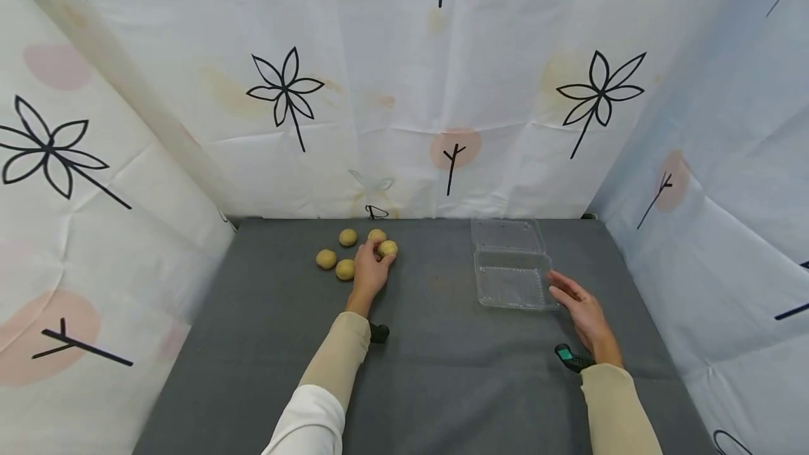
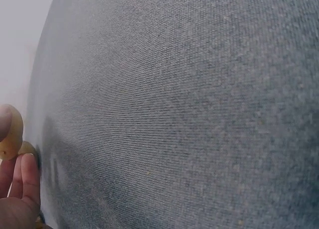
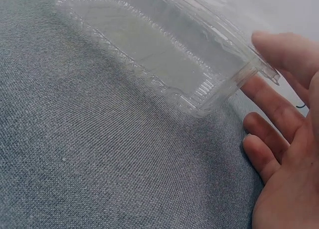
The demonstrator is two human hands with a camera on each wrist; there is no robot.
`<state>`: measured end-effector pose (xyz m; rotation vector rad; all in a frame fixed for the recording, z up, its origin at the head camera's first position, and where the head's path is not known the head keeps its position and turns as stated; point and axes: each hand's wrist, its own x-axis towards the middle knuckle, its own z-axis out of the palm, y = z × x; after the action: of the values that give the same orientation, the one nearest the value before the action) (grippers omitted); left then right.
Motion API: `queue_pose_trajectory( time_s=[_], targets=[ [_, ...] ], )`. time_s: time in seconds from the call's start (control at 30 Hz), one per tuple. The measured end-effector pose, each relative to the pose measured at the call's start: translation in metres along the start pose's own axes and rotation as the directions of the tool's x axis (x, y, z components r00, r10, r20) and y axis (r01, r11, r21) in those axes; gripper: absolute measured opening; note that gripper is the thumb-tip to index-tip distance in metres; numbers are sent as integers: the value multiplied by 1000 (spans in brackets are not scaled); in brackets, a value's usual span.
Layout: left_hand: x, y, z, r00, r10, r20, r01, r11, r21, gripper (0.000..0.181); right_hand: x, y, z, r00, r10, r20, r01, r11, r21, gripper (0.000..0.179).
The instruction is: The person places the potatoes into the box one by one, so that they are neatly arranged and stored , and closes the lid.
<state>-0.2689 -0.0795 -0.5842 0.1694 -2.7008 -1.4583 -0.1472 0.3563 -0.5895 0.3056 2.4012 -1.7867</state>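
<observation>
My left hand (image 1: 371, 269) pinches a small yellow potato (image 1: 388, 248) between thumb and fingers at the back of the table. The left wrist view shows the thumb against the held potato (image 2: 14, 134), and part of another potato (image 2: 27, 149) behind it. Close to this hand lie several more, among them a potato (image 1: 345, 269) at its left and a potato (image 1: 376, 236) just behind. My right hand (image 1: 584, 311), its fingers loosely extended, touches the right edge of a clear plastic container (image 1: 512, 302). In the right wrist view, thumb and index finger lie either side of the container's rim (image 3: 234, 32).
The container's lid (image 1: 505, 234) lies folded back behind it, near the table's rear edge. Grey cloth covers the table (image 1: 455, 385). White patterned curtains (image 1: 392, 90) enclose the back and both sides.
</observation>
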Motion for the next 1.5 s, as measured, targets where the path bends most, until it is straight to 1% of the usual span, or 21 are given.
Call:
queue_pose_trajectory(
  time_s=[0.17,0.3,0.4,0.6,0.7,0.87,1.1,1.23,1.43,1.5],
  targets=[
    [-2,1,-2,1000,1,-4,-1,1000,-6,46,1,1,0,1000,2,1,-2,1000,-23,69],
    [-2,3,-3,1000,28,-14,-28,1000,-6,45,2,0,0,1000,11,1,-11,999,-33,71],
    [-3,7,-3,998,55,-20,-56,998,-30,45,2,0,-1,1000,11,0,-11,999,-35,72],
    [-4,17,-5,996,91,-18,-92,992,-89,44,3,0,0,1000,-5,-15,5,1000,-27,70],
    [-5,21,-6,994,111,-11,-111,988,-108,45,4,0,0,1000,5,-20,-5,1000,-19,68],
    [-6,28,-8,990,138,3,-137,981,-136,46,4,-1,1,1000,24,-12,-24,1000,-2,72],
    [-10,40,-10,990,137,8,-135,980,-143,44,2,-1,1,1000,26,-11,-26,1000,1,71],
    [-13,47,-11,991,135,25,-128,976,-174,46,2,-2,0,1000,22,-7,-21,1000,6,71],
    [-14,55,-10,990,129,53,-118,978,-172,48,1,-1,-1,1000,18,12,-18,999,-27,71],
    [-15,58,-10,990,128,65,-115,977,-182,48,2,-2,-1,1000,10,6,-10,1000,-29,71]
  ],
)
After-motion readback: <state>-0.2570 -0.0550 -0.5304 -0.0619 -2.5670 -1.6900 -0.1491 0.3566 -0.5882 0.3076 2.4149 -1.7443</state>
